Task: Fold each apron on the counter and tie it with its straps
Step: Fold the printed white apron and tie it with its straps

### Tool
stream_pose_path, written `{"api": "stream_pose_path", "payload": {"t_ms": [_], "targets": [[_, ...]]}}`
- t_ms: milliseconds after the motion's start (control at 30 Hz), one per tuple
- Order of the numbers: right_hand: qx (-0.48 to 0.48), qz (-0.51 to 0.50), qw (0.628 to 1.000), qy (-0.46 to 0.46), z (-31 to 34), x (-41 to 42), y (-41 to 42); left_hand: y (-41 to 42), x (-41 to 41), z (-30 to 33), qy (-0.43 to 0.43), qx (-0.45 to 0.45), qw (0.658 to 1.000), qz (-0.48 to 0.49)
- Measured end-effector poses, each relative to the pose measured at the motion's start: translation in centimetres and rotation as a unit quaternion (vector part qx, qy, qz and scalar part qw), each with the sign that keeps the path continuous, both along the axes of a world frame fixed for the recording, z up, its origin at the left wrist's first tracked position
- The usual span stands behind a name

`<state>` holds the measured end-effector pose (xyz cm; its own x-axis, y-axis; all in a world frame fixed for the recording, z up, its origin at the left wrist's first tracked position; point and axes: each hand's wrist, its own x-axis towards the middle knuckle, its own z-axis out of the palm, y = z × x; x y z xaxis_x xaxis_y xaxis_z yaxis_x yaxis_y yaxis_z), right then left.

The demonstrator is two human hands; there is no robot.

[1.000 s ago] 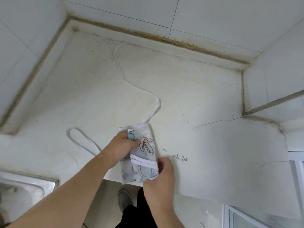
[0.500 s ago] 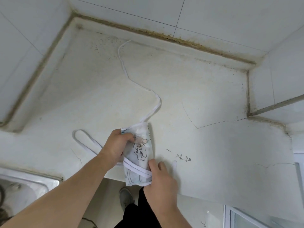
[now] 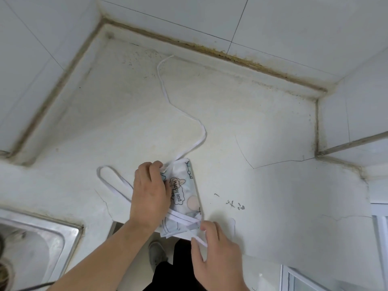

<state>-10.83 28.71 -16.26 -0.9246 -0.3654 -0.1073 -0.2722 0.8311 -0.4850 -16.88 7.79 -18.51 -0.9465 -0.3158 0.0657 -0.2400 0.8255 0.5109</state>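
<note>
- Two bare hands work on one folded apron (image 3: 184, 192) that lies at the near edge of the pale surface (image 3: 262, 127), its near end just past that edge.
- The apron is folded into a narrow bundle of light printed cloth (the words "Happy and free" sit in a cloud shape on its top face).
- The left hand (image 3: 150, 192) lies over the bundle's left side, fingers curled round its far left corner, so this grip holds the cloth in place.
- The right hand (image 3: 218, 250) is at the bundle's near right corner; its fingertips pinch a white strap end (image 3: 198, 241) that leads off the wraps.
- Several turns of white strap (image 3: 182, 219) cross the near part of the bundle, overlapping where they meet by the right hand.
- A long loose strap (image 3: 168, 97) runs from the bundle's far end in a winding line toward the far edge of the surface, its tip near the stained joint with the tiled wall (image 3: 189, 19).
- A strap loop (image 3: 111, 179) lies flat to the left of the bundle, passing under the left hand.
- A steel sink (image 3: 69, 232) is set into the near left corner of the surface.
- Thin cracks (image 3: 279, 162) cross the right part of the surface, and small dark marks (image 3: 235, 204) sit just right of the bundle.
- Below the near edge a grey shoe (image 3: 157, 257) and dark trousers (image 3: 178, 274) show.
</note>
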Motion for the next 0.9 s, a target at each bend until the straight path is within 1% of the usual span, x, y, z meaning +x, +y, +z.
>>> {"api": "stream_pose_path", "payload": {"t_ms": [67, 100, 167, 200, 233, 267, 300, 333, 367, 400, 467, 500, 567, 633, 667, 733, 800, 867, 900], "targets": [[0.005, 0.018, 1.0, -0.001, 0.0, 1.4, 0.3, -0.2, 0.1, -0.2, 0.002, -0.075, 0.996, -0.049], [0.009, 0.014, 1.0, -0.023, -0.1, 2.2, 0.4, -0.2, 0.3, -0.1, -0.008, -0.099, 0.991, -0.087], [0.064, 0.008, 0.995, -0.072, -1.2, 3.4, 0.1, 0.0, 0.6, -0.3, -0.025, -0.145, 0.979, -0.142], [0.113, 0.031, 0.988, -0.096, -1.4, 3.9, 0.2, 0.1, 0.8, -0.5, -0.027, -0.155, 0.976, -0.149], [0.151, 0.044, 0.981, -0.114, -1.3, 3.9, 0.2, 0.0, 0.8, -0.7, -0.032, -0.152, 0.977, -0.144], [0.154, 0.035, 0.971, -0.177, -0.2, 3.1, -0.1, 0.0, 0.8, -0.8, -0.033, -0.14, 0.98, -0.135], [0.124, -0.003, 0.972, -0.2, 0.4, 2.2, -0.8, -0.2, 0.9, -0.8, -0.035, -0.123, 0.983, -0.129], [0.116, -0.05, 0.969, -0.213, 1.7, 1.0, -1.4, -0.4, 0.9, -0.9, -0.035, -0.108, 0.986, -0.125], [0.123, -0.071, 0.964, -0.224, 2.6, 0.0, -2.1, -0.6, 1.0, -1.0, -0.041, -0.095, 0.987, -0.122], [0.145, -0.08, 0.972, -0.166, 3.4, -1.1, -2.5, -0.8, 1.1, -1.1, -0.047, -0.087, 0.988, -0.12], [0.102, -0.116, 0.988, -0.017, 4.2, -2.5, -2.8, -1.2, 1.1, -1.5, -0.062, -0.078, 0.989, -0.112], [0.079, -0.12, 0.99, -0.005, 4.4, -3.5, -3.3, -1.3, 1.1, -1.6, -0.073, -0.081, 0.988, -0.108], [0.075, -0.114, 0.984, -0.114, 3.8, -5.3, -4.4, -1.4, 1.1, -1.7, -0.09, -0.104, 0.985, -0.107], [0.107, -0.103, 0.966, -0.21, 2.3, -6.5, -5.6, -1.6, 1.2, -1.6, -0.103, -0.129, 0.98, -0.112], [0.095, -0.12, 0.961, -0.231, 1.7, -6.7, -6.1, -1.7, 1.3, -1.6, -0.107, -0.131, 0.979, -0.114], [0.019, -0.182, 0.949, -0.258, 0.8, -6.7, -6.7, -1.9, 1.4, -1.1, -0.114, -0.1, 0.983, -0.104], [-0.089, -0.235, 0.911, -0.327, 0.9, -7.0, -6.2, -1.9, 1.6, 0.0, -0.111, -0.024, 0.991, -0.065], [-0.174, -0.24, 0.87, -0.393, 2.2, -7.3, -5.5, -1.9, 2.0, 1.6, -0.064, 0.051, 0.996, -0.029], [-0.206, -0.233, 0.857, -0.411, 3.2, -7.2, -5.1, -1.8, 2.3, 2.9, -0.043, 0.082, 0.996, -0.009]]}}
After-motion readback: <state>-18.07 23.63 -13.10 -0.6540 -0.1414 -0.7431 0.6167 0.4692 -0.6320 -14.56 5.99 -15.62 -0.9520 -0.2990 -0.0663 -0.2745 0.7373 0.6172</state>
